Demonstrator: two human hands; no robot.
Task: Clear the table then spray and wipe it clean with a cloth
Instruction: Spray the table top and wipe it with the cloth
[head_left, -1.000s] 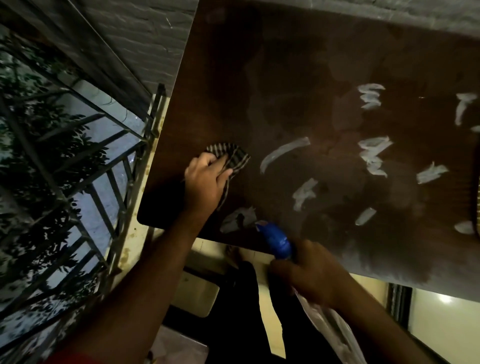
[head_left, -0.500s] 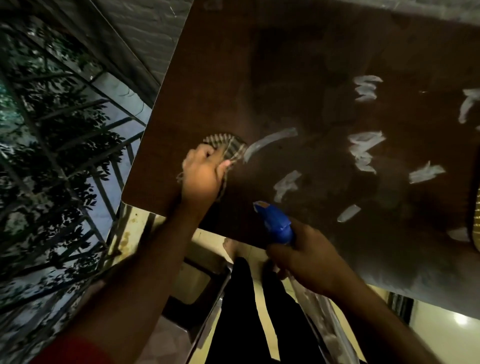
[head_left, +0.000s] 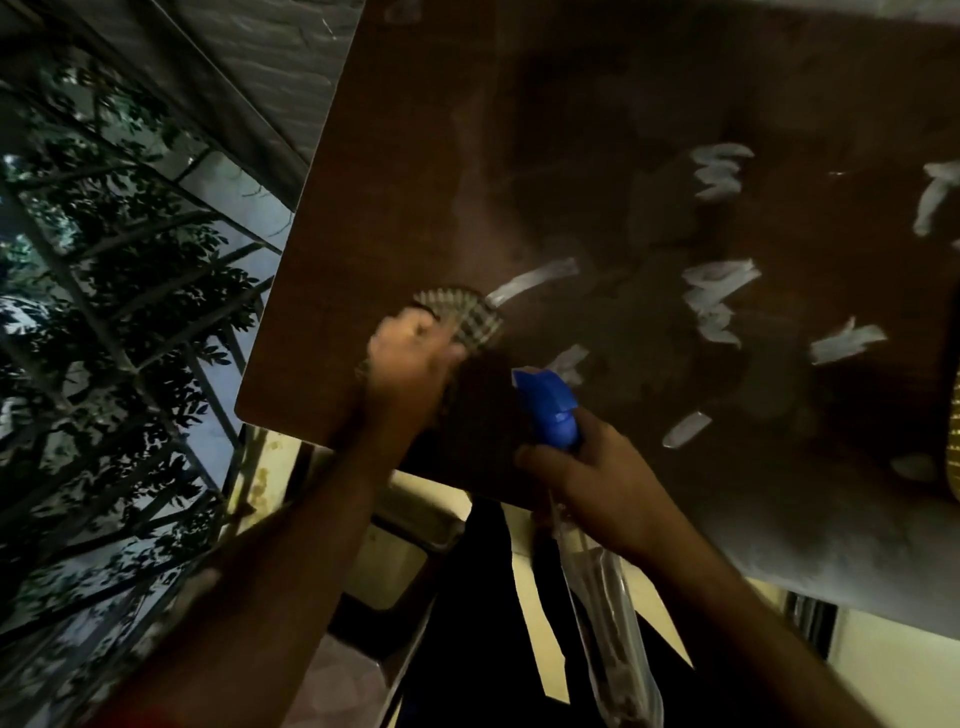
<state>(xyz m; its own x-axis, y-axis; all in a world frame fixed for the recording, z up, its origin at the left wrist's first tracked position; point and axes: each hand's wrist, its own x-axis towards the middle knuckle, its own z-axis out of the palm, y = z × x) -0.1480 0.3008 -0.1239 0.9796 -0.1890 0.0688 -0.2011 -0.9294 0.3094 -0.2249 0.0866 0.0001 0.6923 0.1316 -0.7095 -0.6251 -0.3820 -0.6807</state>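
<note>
The left hand (head_left: 410, 364) grips a bunched checked cloth (head_left: 462, 317) pressed on the brown table (head_left: 395, 208) near its left corner. The right hand (head_left: 592, 483) is wrapped round a spray bottle (head_left: 550, 410) at the near edge. White smears (head_left: 719, 301) mark the top.

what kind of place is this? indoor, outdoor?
Probably a home balcony or terrace at night: a metal railing with tree foliage beyond it, a brick wall, and a brown table standing beside them.
</note>
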